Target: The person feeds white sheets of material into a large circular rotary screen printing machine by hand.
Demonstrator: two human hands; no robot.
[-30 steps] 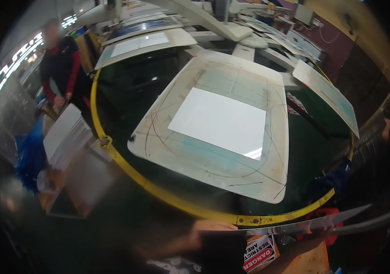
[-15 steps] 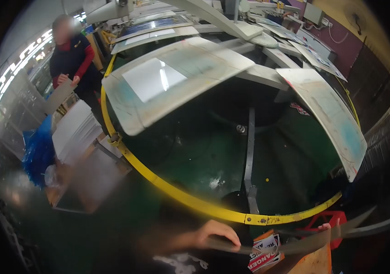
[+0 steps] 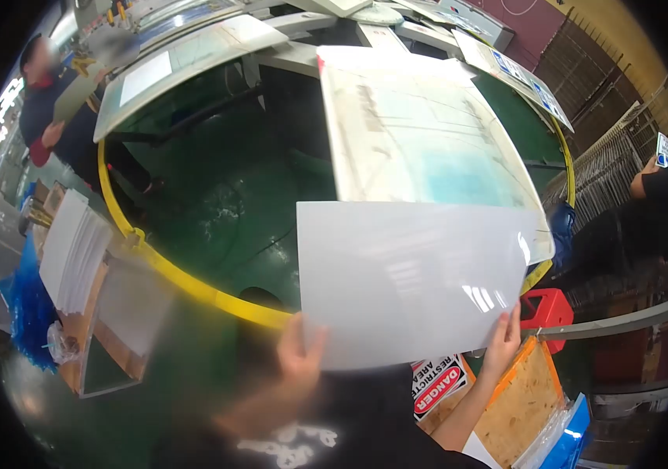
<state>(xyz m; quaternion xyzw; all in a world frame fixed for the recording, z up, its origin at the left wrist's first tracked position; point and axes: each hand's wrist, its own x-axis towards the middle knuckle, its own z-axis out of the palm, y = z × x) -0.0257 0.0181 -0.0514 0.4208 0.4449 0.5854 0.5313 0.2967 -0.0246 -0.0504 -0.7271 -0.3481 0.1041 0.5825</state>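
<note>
A glossy white sheet [image 3: 404, 289] is held up in front of me by its two sides. My left hand [image 3: 300, 356] grips the lower left edge, thumb over the face and slightly blurred. At the lower right edge, my right hand [image 3: 503, 344] is closed on the sheet, its fingers partly behind it. Just beyond lies a stained, pale printing pallet [image 3: 420, 133] on a carousel arm; the sheet's top edge overlaps its near end in view. Below the sheet, red, black and white signs [image 3: 437, 387] reading DANGER are partly covered by it.
A yellow ring rail [image 3: 201, 291] curves around the carousel. Left stand a stack of white sheets [image 3: 72, 254] and a co-worker [image 3: 60, 102] holding a panel. Another person [image 3: 646, 203] holds a sign by the wire racks at right. A red plastic object [image 3: 549, 313] sits right of my right hand.
The sheet, earlier seen nearly edge-on and low, is raised and faces me. Carousel pallets have shifted left, and my view has turned. The left co-worker has moved; another person appears at right.
</note>
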